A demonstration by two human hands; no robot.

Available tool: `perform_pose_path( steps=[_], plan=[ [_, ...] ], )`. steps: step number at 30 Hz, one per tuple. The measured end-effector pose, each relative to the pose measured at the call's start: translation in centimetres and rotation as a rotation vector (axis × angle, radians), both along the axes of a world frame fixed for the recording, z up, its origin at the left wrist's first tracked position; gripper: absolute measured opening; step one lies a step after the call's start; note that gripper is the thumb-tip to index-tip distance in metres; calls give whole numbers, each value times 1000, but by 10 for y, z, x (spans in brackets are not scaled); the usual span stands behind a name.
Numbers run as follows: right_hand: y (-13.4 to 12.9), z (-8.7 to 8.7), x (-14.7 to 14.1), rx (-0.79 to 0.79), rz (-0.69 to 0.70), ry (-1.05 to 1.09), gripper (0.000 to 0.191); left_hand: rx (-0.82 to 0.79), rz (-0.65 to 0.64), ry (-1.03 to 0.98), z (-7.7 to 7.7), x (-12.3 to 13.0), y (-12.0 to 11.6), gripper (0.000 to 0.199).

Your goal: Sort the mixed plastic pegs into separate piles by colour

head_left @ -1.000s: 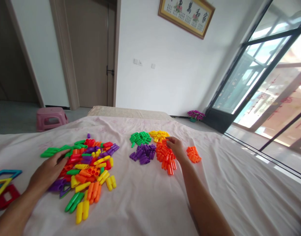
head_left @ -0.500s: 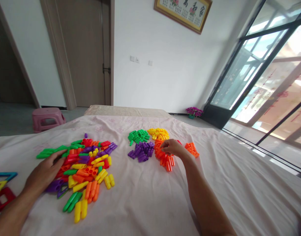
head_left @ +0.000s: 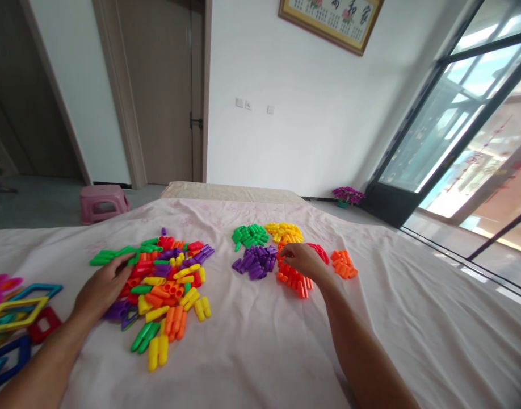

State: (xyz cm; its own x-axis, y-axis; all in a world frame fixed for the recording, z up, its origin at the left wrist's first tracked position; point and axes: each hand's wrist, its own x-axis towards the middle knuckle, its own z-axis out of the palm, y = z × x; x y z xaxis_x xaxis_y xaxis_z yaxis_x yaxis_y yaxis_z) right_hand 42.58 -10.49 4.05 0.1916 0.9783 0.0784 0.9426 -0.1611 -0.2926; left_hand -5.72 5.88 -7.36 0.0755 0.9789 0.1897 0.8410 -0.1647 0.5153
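Observation:
My left hand [head_left: 104, 287] lies at the left edge of a mixed pile of plastic building pieces [head_left: 173, 289], bullet-shaped and joined in twos and threes. Its fingers are stretched forward, with thumb apart, by green pieces [head_left: 111, 255]. Over an orange pile [head_left: 295, 279], my right hand [head_left: 303, 260] has its fingers curled downward; whether a piece is between the fingertips is hidden. Around it lie a purple pile [head_left: 255, 261], a green pile [head_left: 250, 234], a yellow pile [head_left: 285, 231] and a red pile [head_left: 320, 251], partly behind the hand.
A small separate orange group [head_left: 344, 264] lies to the right. Flat coloured frame-shaped tiles [head_left: 20, 315] are at the left edge. Everything rests on a wrinkled pale cloth [head_left: 243, 352]. Beyond the bed-like surface stand a pink stool [head_left: 104, 203] and a pot of purple flowers [head_left: 348, 196].
The camera view has swung slightly left, so the scene sits further right and more tiles show. Both hands stay at their piles; more of the red pile shows behind my right hand.

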Motion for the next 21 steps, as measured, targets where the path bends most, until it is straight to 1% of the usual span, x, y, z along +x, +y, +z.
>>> perform_pose_path(
  steps=[2,4,9,11,13,16,21],
  plan=[
    [1,-2,-21,36,101,30,22,-41,25,-42,3,2,-3,57],
    [1,-9,-46,72,240,80,22,-50,42,-66,4,4,-4,55],
    [-4,-39,-110,142,545,209,25,-23,62,-78,1,6,-2,53],
    [-7,-51,-130,169,657,223,29,-12,73,-75,0,5,-1,52],
    [-10,-58,-146,190,743,211,34,-1,71,-75,-1,5,0,52],
    [-13,-64,-164,182,784,164,39,-6,72,-78,0,5,-1,52],
    [-15,-63,-177,139,694,20,33,-9,66,-64,0,5,-2,53]
  ],
)
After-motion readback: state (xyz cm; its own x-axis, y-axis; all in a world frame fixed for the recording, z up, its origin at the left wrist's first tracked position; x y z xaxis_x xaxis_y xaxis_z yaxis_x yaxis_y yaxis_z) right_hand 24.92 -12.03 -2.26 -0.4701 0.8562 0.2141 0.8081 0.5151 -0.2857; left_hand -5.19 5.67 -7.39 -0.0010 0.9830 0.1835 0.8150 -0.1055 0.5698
